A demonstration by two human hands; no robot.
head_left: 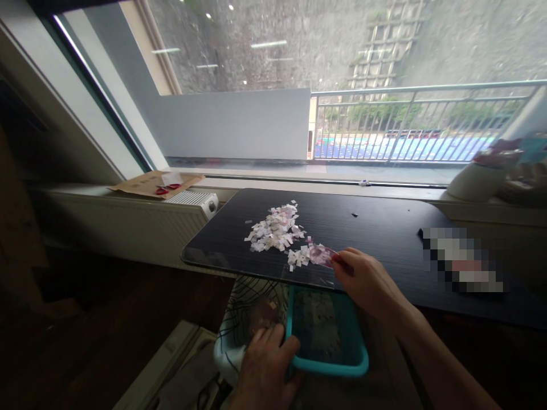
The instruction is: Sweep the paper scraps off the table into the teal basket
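Nearest, the left hand (267,364) curls round the near left rim of a turquoise, rectangular, open-topped plastic container (337,367), its thumb lapped over the edge and its fingers closed. The container sits to the right of that grip, just below the table edge, with small pale scraps visible inside. Just beyond the left hand's knuckles is a pale bag (239,310) patterned with wavy black lines.

Farther off and to the right, the right hand (363,276) reaches over a black wood-grain tabletop (376,222). Its thumb and fingers are pinched together on a thin, flat pinkish piece (319,255), whose free end points left and touches a small cluster of white paper scraps (298,259). Beyond and to the left of that pinch lies a larger heap of small white and faintly pink paper scraps (273,229). Well to the right of it is a flat, blurred-out object (464,262).

Far to the left of both grips, a white metal radiator (137,222) stands below brown paper (141,183) bearing red-handled scissors (167,189). Farthest, straight ahead, a wide glass window shows a metal railing (410,122).
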